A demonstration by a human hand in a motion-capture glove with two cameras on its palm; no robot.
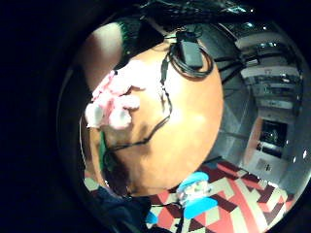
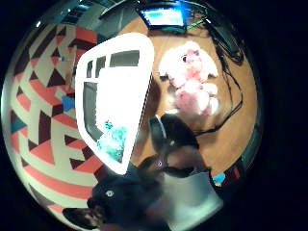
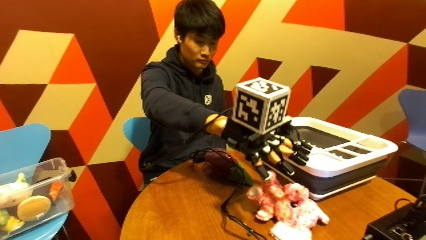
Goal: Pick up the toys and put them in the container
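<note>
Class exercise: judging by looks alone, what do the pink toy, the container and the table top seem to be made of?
Pink toy: plush fabric, its surface fuzzy and matte. Container: probably plastic, with a smooth white rim over grey walls. Table: wood or a wood-look veneer, a warm brown with a slight sheen.

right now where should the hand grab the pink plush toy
Take the pink plush toy round its body, coming straight down from above. It lies flat on the round wooden table, soft limbs splayed outward, so the thicker middle probably gives the best hold. The gloved right hand hovers just above it with fingers spread, beside the white-rimmed container.
</note>
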